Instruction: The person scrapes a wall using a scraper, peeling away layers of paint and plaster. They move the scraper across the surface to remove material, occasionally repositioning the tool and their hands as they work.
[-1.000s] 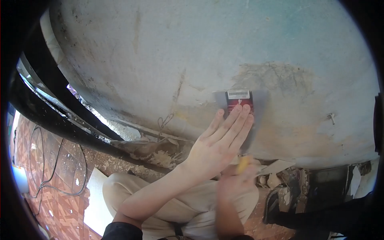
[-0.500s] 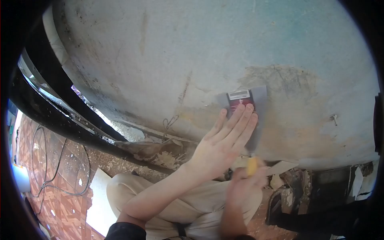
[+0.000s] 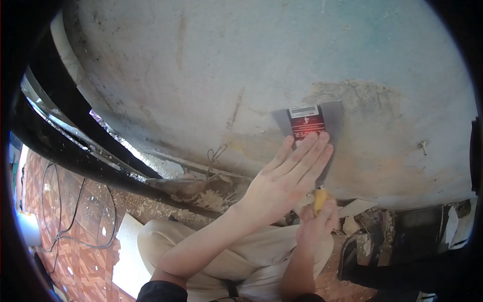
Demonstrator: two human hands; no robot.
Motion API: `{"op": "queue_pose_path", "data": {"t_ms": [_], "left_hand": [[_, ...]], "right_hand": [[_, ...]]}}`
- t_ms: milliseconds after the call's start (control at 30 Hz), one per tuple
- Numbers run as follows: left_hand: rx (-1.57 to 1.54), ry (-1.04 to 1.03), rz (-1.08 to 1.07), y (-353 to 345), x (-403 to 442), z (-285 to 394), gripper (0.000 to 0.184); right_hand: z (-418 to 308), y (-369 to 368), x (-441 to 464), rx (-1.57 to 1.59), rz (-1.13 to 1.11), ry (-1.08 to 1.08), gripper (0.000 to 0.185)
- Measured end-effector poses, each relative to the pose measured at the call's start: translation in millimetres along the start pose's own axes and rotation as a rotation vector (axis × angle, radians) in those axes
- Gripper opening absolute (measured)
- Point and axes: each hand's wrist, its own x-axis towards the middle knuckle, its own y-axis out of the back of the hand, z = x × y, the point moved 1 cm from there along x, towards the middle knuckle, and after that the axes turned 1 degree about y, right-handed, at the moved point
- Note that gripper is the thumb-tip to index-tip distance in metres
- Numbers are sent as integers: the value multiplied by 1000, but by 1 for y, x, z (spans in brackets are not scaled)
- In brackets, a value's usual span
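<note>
A wide scraper point(image 3: 331, 126) with a metal blade, a red label and a yellow handle lies against the wall point(image 3: 201, 65), its broad edge pointing up. My right hand point(image 3: 318, 221) is wrapped round the yellow handle point(image 3: 320, 200). With fingers stretched out flat, my left hand point(image 3: 282, 181) presses on the blade and covers the lower part of the label point(image 3: 307, 121). Just above and right of the blade edge is a rough patch point(image 3: 365, 95) of bare, greyish-brown surface.
A bent wire point(image 3: 216, 153) and a small hook point(image 3: 422, 146) stick out of the wall. Debris and torn pieces point(image 3: 354, 207) lie along its base. Dark curved bars point(image 3: 95, 161) run at the left. A black cable point(image 3: 75, 216) lies on the patterned floor point(image 3: 85, 261).
The scraper and both hands have shifted slightly up and to the right along the wall. More of the red label now shows above my left fingers.
</note>
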Motion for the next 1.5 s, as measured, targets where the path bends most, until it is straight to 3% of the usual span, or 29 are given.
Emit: {"op": "queue_pose_path", "data": {"t_ms": [33, 133, 233, 433, 567, 667, 733, 1067, 1167, 1233, 1367, 1433, 1500], "left_hand": [[12, 0, -10, -2, -1, -1, 64], [-15, -10, -13, 0, -1, -2, 63], [-91, -21, 13, -3, -2, 2, 62], [-137, -3, -11, -11, -5, 7, 63], [-133, -29, -49, -14, -7, 9, 64], [-138, -14, -52, -17, -8, 11, 65], [-156, -9, -45, -23, -11, 10, 65], [-141, 29, -13, -36, -18, 5, 64], [-224, 1, -39, -39, -18, -11, 61], [-183, -7, -52, -40, -21, -16, 59], [-87, -15, -85, -43, -29, -15, 60], [-71, -19, -98, -40, -30, -15, 63], [-49, -39, -92, -39, -28, -14, 63]], "right_hand": [[-4, -2, 2, 24, -164, 44, 33], [-36, -5, -2, -125, 27, 152, 36], [-59, 13, 5, -259, -142, 238, 38], [-65, 23, 7, -341, -210, 298, 32], [-66, 25, 7, -355, -247, 341, 30], [-60, 31, 12, -436, -292, 202, 28], [-47, 35, 18, -667, -339, 337, 32], [-26, 32, 32, -754, -406, 509, 38], [-3, 29, 36, -640, -379, 481, 35], [18, 23, 29, -357, -290, 173, 34], [24, 8, 15, -178, -303, 10, 35], [17, 8, 15, -84, -361, -181, 36], [7, 20, 20, -145, -417, -98, 37]]}}
